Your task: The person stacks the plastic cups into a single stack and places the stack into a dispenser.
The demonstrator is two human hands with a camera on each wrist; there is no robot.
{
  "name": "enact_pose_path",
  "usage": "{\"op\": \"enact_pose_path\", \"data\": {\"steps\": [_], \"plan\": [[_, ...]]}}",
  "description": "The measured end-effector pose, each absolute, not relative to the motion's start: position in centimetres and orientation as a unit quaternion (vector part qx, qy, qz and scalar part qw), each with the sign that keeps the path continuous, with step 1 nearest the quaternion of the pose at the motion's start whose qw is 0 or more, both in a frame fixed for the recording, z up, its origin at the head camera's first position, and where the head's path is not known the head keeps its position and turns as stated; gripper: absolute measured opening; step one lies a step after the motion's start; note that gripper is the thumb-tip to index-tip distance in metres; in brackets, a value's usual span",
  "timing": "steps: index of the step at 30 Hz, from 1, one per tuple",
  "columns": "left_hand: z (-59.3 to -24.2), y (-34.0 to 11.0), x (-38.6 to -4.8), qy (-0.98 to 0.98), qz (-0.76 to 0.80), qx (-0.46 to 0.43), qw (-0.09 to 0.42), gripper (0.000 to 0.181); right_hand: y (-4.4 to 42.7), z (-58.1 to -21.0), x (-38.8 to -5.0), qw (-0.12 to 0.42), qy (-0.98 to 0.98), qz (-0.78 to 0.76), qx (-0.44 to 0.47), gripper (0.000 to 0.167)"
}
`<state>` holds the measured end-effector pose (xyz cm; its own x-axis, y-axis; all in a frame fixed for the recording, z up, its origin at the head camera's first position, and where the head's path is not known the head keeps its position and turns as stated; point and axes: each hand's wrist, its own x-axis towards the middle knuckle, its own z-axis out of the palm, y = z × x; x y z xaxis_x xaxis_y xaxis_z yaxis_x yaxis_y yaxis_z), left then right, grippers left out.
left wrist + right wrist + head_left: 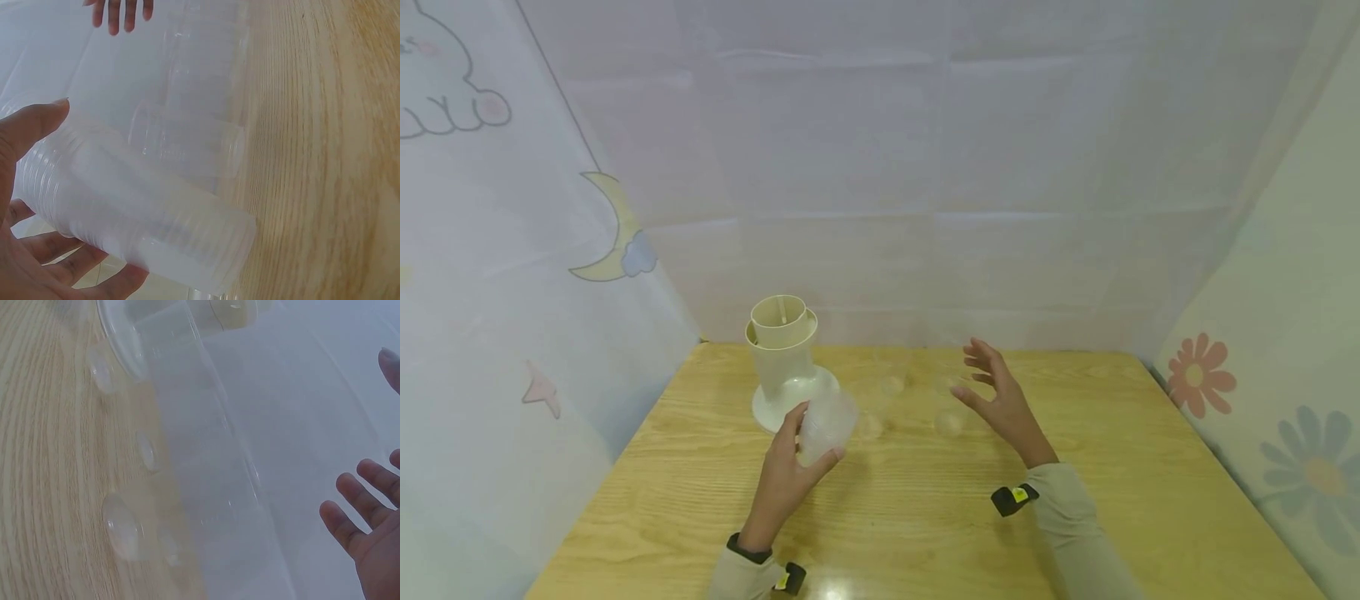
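My left hand (785, 477) grips a nested stack of clear plastic cups (827, 425), fingers on one side and thumb on the other. In the left wrist view the stack (144, 200) tilts, its many rims towards the palm. My right hand (1006, 410) is raised beside several clear cups standing on the table, its fingers spread and bent, holding nothing. Among them are a front left cup (870, 427) and a front right cup (949, 422). See-through walls make their outlines faint; their round bases show best, as on one cup (122, 528) in the right wrist view.
A cream plastic cylinder (781, 367) on a round white base (767, 412) stands behind the left hand. The wooden table (910, 525) meets a pale cloth backdrop (925, 250) at its back edge. Printed cloths hang on both sides.
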<state>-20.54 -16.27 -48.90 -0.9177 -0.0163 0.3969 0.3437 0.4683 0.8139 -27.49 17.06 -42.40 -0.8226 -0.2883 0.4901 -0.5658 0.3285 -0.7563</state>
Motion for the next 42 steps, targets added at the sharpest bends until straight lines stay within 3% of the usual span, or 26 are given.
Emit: {"op": "enact_pose_path", "data": {"steps": [9, 22, 42], "plan": [[-49.1, -16.3, -20.5, -0.834, -0.513, -0.099, 0.177, 0.079, 17.7, -42.0, -27.4, 0.124, -0.807, 0.517, 0.256, 0.077], [-49.1, -16.3, -20.5, -0.836, -0.513, -0.096, 0.171, 0.079, 21.0, -44.3, -29.8, 0.150, -0.814, 0.513, 0.227, 0.082], [-49.0, -16.3, -20.6, -0.837, -0.510, -0.096, 0.173, 0.078, 23.1, -44.2, -30.6, 0.169, -0.815, 0.515, 0.203, 0.082]]}}
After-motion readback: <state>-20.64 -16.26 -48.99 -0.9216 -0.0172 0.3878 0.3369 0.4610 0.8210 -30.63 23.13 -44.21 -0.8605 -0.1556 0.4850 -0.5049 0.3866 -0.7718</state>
